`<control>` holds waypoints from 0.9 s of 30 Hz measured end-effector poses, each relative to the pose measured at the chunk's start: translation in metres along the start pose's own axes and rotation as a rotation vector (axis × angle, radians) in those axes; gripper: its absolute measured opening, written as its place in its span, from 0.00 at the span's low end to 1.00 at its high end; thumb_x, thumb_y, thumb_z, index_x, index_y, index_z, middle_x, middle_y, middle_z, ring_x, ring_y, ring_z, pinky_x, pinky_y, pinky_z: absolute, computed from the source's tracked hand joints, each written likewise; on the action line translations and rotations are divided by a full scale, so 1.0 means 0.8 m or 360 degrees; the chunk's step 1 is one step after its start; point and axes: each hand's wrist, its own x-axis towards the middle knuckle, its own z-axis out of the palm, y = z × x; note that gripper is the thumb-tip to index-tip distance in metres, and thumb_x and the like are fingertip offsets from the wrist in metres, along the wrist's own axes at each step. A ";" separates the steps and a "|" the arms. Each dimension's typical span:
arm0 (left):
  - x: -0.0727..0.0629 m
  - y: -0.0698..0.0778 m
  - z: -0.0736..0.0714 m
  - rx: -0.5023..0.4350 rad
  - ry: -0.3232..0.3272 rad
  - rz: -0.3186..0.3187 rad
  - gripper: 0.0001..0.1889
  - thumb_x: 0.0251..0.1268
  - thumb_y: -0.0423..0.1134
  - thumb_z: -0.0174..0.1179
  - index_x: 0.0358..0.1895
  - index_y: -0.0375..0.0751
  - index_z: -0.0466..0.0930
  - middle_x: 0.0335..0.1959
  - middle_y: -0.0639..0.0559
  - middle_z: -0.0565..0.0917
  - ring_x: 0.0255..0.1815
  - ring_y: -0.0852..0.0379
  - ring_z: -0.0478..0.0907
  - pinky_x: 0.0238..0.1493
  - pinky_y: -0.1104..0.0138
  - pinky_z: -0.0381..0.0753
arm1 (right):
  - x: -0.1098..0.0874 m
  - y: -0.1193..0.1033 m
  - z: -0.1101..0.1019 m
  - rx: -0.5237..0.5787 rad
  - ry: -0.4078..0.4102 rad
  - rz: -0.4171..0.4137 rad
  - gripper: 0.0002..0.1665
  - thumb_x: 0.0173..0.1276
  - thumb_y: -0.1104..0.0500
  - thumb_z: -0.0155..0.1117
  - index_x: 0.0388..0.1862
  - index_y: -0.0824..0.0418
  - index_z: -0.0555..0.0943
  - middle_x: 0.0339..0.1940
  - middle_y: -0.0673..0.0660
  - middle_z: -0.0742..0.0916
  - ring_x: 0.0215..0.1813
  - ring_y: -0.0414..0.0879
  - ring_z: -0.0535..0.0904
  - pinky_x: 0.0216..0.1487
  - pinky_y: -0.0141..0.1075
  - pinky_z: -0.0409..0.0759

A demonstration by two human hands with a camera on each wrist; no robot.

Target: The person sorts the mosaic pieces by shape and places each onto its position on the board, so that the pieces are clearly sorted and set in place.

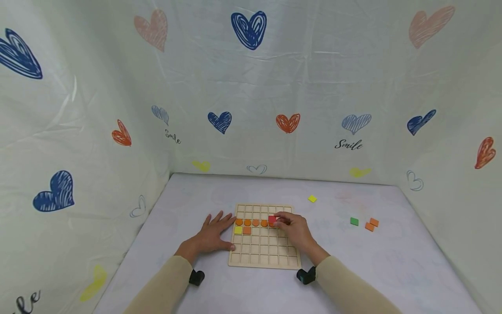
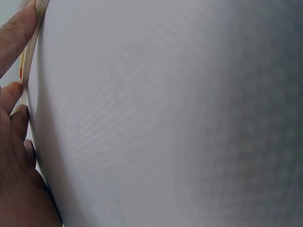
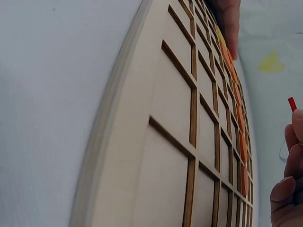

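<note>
A wooden grid board (image 1: 263,261) lies on the table, marked off in small square cells. Across one of its upper rows runs a line of several orange round pieces (image 1: 256,223). Below that row's left end sit a yellow square tile (image 1: 238,230) and an orange square tile (image 1: 247,230). My right hand (image 1: 299,231) pinches a red square tile (image 1: 272,219) just over the right end of the orange row; in the right wrist view the red tile (image 3: 292,103) shows edge-on. With fingers spread, my left hand (image 1: 211,234) rests at the board's left edge, thumb and fingertips touching it.
Right of the board lie a green tile (image 1: 354,221) and two orange tiles (image 1: 371,224). Farther back is a yellow tile (image 1: 312,199). A white curtain with printed hearts (image 1: 251,87) hangs behind the table (image 1: 196,187).
</note>
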 end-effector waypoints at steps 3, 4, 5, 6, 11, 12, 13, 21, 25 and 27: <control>0.001 0.000 0.000 0.0007 -0.0003 -0.0005 0.55 0.55 0.64 0.76 0.84 0.51 0.61 0.87 0.50 0.58 0.90 0.42 0.41 0.87 0.41 0.30 | 0.001 -0.002 0.007 -0.0002 -0.0025 -0.0032 0.14 0.70 0.60 0.74 0.54 0.55 0.90 0.38 0.49 0.90 0.41 0.41 0.83 0.40 0.29 0.83; 0.001 0.000 0.001 0.0008 0.0001 -0.0005 0.55 0.55 0.64 0.76 0.84 0.51 0.61 0.87 0.50 0.58 0.90 0.42 0.41 0.87 0.41 0.30 | 0.001 -0.003 0.009 -0.0002 -0.0032 -0.0037 0.15 0.70 0.59 0.74 0.54 0.55 0.90 0.38 0.48 0.90 0.40 0.40 0.83 0.40 0.29 0.82; 0.001 -0.001 0.001 0.0010 0.0004 -0.0004 0.54 0.55 0.64 0.76 0.84 0.51 0.61 0.87 0.50 0.59 0.90 0.42 0.41 0.87 0.41 0.30 | 0.002 -0.004 0.011 -0.0002 -0.0038 -0.0043 0.15 0.70 0.59 0.74 0.55 0.56 0.90 0.38 0.48 0.90 0.40 0.40 0.82 0.39 0.28 0.82; 0.001 -0.001 0.001 0.0012 0.0007 -0.0004 0.54 0.55 0.64 0.76 0.84 0.51 0.61 0.87 0.50 0.59 0.90 0.42 0.41 0.87 0.41 0.30 | 0.002 -0.005 0.013 -0.0010 -0.0045 -0.0053 0.15 0.71 0.59 0.74 0.55 0.56 0.89 0.38 0.48 0.90 0.40 0.40 0.82 0.38 0.28 0.82; 0.002 -0.002 0.002 0.0017 0.0010 0.0002 0.54 0.55 0.64 0.76 0.84 0.51 0.62 0.87 0.50 0.59 0.90 0.42 0.41 0.87 0.40 0.31 | 0.001 -0.011 0.023 -0.0028 -0.0083 -0.0073 0.14 0.72 0.61 0.73 0.55 0.58 0.89 0.38 0.50 0.89 0.38 0.40 0.80 0.35 0.28 0.80; 0.001 -0.003 0.002 0.0017 0.0009 0.0004 0.54 0.55 0.64 0.76 0.84 0.51 0.62 0.87 0.50 0.59 0.90 0.42 0.41 0.87 0.40 0.31 | 0.001 -0.012 0.025 -0.0034 -0.0090 -0.0079 0.14 0.72 0.62 0.72 0.55 0.58 0.89 0.38 0.50 0.89 0.38 0.40 0.79 0.35 0.28 0.80; 0.001 -0.003 0.003 0.0017 0.0009 0.0008 0.54 0.55 0.64 0.76 0.84 0.51 0.62 0.87 0.50 0.59 0.90 0.42 0.41 0.86 0.40 0.31 | 0.000 -0.012 0.027 -0.0043 -0.0098 -0.0082 0.14 0.72 0.62 0.72 0.54 0.58 0.89 0.38 0.50 0.89 0.38 0.40 0.79 0.35 0.28 0.80; 0.001 -0.002 0.002 0.0020 0.0015 0.0012 0.54 0.56 0.64 0.76 0.84 0.52 0.61 0.87 0.50 0.59 0.90 0.42 0.41 0.86 0.40 0.30 | -0.001 -0.017 0.043 -0.0114 -0.0117 -0.0126 0.13 0.72 0.65 0.70 0.53 0.60 0.89 0.37 0.51 0.90 0.34 0.39 0.78 0.34 0.28 0.79; 0.001 -0.003 0.002 0.0016 0.0020 0.0013 0.54 0.55 0.64 0.76 0.84 0.52 0.62 0.86 0.49 0.59 0.90 0.42 0.42 0.86 0.40 0.31 | -0.001 -0.016 0.051 -0.0197 -0.0119 -0.0111 0.12 0.72 0.64 0.70 0.53 0.58 0.89 0.35 0.48 0.89 0.33 0.38 0.77 0.33 0.28 0.79; 0.002 -0.003 0.002 0.0020 0.0015 0.0015 0.54 0.55 0.64 0.76 0.84 0.52 0.62 0.86 0.50 0.59 0.90 0.42 0.41 0.87 0.40 0.31 | -0.002 -0.016 0.053 -0.0224 -0.0126 -0.0083 0.12 0.72 0.62 0.71 0.53 0.57 0.89 0.35 0.47 0.88 0.32 0.38 0.76 0.32 0.28 0.78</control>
